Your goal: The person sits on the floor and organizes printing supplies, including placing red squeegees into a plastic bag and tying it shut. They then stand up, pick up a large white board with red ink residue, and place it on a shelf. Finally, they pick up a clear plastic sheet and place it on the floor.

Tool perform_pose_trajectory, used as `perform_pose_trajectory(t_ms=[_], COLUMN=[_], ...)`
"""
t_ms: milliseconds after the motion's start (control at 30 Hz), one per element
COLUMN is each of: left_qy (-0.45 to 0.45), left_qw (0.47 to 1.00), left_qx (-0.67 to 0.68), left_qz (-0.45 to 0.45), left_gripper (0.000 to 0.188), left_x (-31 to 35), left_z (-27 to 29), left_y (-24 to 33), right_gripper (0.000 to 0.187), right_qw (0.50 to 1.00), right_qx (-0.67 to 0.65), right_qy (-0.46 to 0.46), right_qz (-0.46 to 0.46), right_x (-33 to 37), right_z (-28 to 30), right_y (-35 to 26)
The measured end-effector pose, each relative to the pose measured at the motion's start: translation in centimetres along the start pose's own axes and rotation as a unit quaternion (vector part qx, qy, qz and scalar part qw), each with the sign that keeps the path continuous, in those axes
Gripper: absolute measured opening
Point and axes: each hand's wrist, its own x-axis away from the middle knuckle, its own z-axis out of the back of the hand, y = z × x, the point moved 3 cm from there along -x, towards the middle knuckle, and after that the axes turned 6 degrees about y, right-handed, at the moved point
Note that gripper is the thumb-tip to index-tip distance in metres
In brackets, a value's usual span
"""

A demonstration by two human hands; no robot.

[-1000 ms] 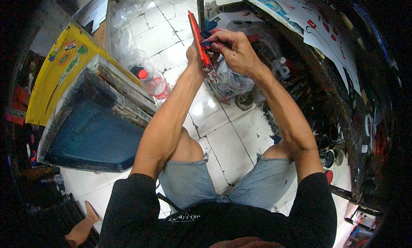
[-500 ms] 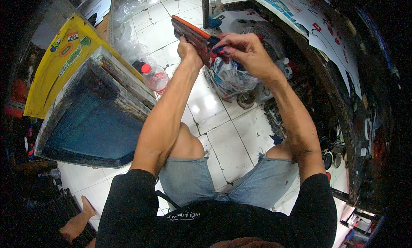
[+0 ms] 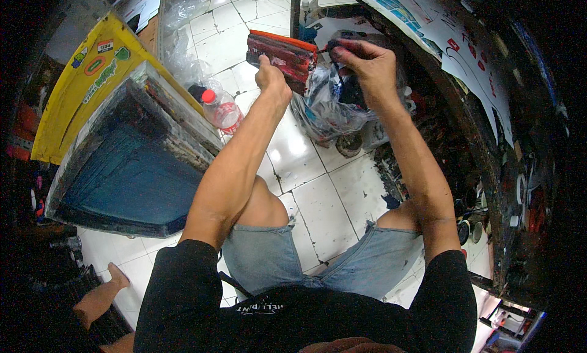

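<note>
The floor is laid with cracked white tiles (image 3: 312, 206), on which a red-capped clear bottle (image 3: 223, 113) and a bulging plastic bag (image 3: 324, 117) are seen. At the left, a yellow panel (image 3: 67, 108) bearing stickers is partly covered by a blue-faced frame (image 3: 128, 169); at the upper right, marked white sheets (image 3: 468, 66) are laid out. A flat red-edged tool (image 3: 280, 61) is grasped in the left hand (image 3: 273, 79), above the tiles and beside the bag. By the right hand (image 3: 370, 62), a dark cloth (image 3: 335, 45) is pinched between bunched fingertips. Compared with half a second ago, the tool is held less steeply slanted, and the right hand has been drawn rightward, off its face.
</note>
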Motion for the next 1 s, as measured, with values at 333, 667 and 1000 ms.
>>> perform_pose_trajectory(t_ms=[333, 667, 1000], left_qy=[-0.044, -0.049, -0.059], left_qw=[0.999, 0.994, 0.798], left_qx=[-0.025, -0.084, -0.450], left_qz=[-0.009, 0.053, -0.396], left_gripper=[0.044, 0.042, 0.036], left_x=[0.2, 3.4, 6.1], left_z=[0.5, -1.5, -2.5], left_y=[-1.1, -0.4, 2.9], right_gripper=[0.013, 0.014, 0.019], right_qw=[0.995, 0.952, 0.915], right_qx=[0.089, 0.237, 0.339], right_qy=[-0.025, -0.044, 0.111], right_qz=[-0.020, 0.187, 0.190], right_x=[1.3, -0.2, -3.3], right_z=[-1.1, 0.7, 5.6], right_y=[1.1, -0.6, -2.0])
